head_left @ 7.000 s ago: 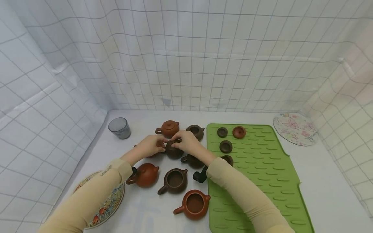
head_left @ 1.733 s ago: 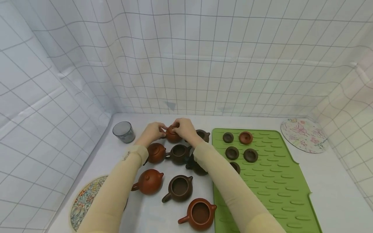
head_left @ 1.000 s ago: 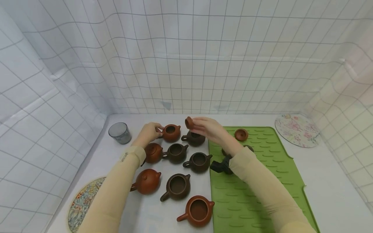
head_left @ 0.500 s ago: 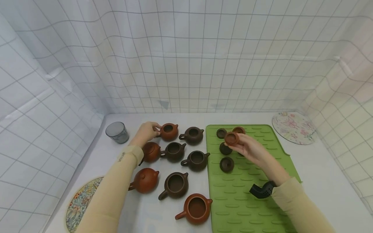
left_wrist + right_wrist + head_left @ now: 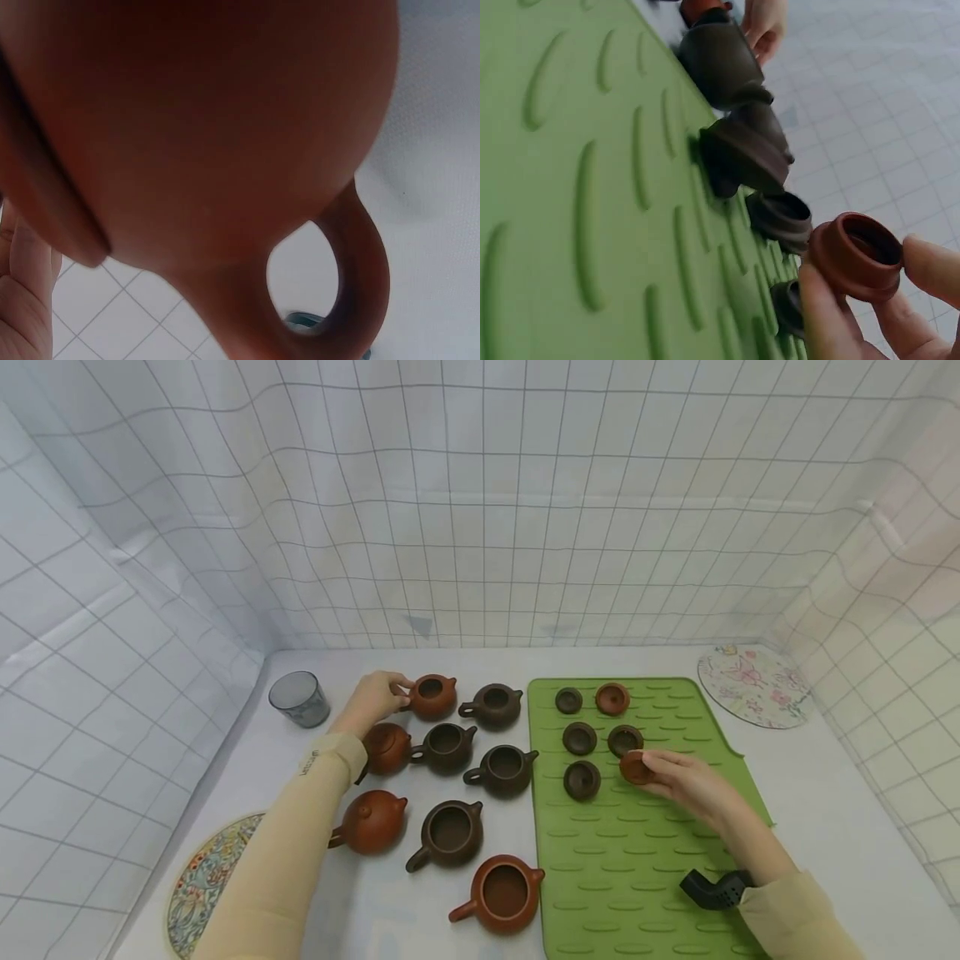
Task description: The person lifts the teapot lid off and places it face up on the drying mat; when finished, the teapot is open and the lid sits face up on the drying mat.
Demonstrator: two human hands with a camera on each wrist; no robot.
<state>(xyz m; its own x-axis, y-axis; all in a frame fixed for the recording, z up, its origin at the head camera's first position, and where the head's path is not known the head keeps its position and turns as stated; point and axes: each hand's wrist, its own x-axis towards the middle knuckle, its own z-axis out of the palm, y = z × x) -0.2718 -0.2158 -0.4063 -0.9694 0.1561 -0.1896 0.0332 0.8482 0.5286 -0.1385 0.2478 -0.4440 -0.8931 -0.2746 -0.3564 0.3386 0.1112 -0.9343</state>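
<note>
At ten o'clock on the white worktop stands a smoky grey glass, mouth upward. At eight o'clock, partly hidden, lies a round multicoloured patterned plate with a pale rim. A pale floral disc lies flat at two o'clock. White grid-lined cloth hangs from nine o'clock through twelve to three, its lines wavy.

Held lid smooth, matt, clay-like; mat ridged, rubbery; tumbler see-through, glassy
</note>
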